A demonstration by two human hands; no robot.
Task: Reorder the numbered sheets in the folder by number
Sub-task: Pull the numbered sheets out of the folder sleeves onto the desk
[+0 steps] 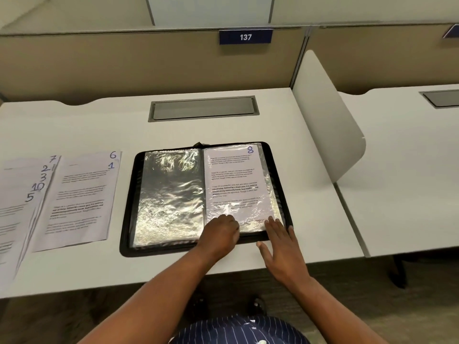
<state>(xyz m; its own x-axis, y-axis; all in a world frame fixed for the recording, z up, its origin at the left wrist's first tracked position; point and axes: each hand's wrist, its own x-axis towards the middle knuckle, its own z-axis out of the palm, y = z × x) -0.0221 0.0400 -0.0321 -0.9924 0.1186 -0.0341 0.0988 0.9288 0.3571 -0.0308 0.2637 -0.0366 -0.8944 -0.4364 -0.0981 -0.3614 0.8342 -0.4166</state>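
Left hand (221,228) curled and right hand (280,240) spread flat press the folder (129,214)'s near edge, below sheet 8 (232,180); sign (245,37) reads 137.

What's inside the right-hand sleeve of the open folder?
A printed sheet marked 8 sits inside the right sleeve. Both hands cover its bottom edge; any sheet behind it is hidden.

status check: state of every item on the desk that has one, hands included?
Black zip folder: open flat on the white desk.
Left clear plastic sleeve: empty.
Right clear plastic sleeve: holds printed sheet marked 8.
Loose numbered sheets: out of folder, fanned; 7, 2, 3, 10, 5, 6, 1 visible.
Left hand: on sleeve's bottom edge.
Right hand: flat, open, at folder's corner.
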